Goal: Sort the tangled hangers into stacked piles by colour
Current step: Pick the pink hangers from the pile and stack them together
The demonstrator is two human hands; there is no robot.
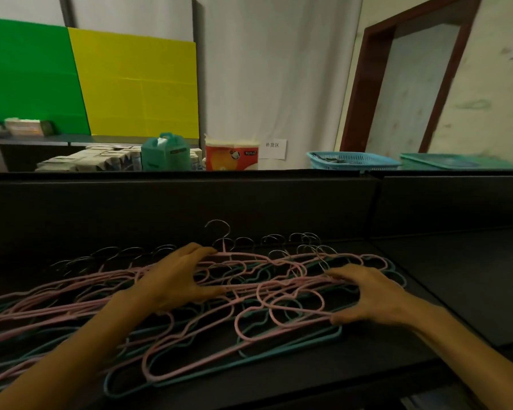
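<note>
Nearest the camera, two bare forearms reach forward over a dark table (353, 368) and onto a heap of pink hangers (166, 371) and teal hangers (293, 347), all tangled and lying flat. The left hand (175, 279) lies on the middle of the heap, its fingers spread and bent, the fingertips near the neck of one pink hanger whose metal hook (218, 232) stands up at the back; whether it truly grips a wire or only presses, I cannot tell. The right hand (370, 294) is at the heap's right end, thumb low against a pink bar and fingers curved over the top wires, seemingly pinching the pink ones. The heap runs left to right across the table, hooks pointing away from the person, so each hanger's long axis lies crosswise between the hands. Pink mostly lies above teal here. My judgement: sorting has barely begun, as no separate piles show. The raised pink hanger sits nearer the left hand, which seems best placed to lift it free while the right steadies the rest. Behind stand a blue basket (353, 162), and green and yellow boards.
</note>
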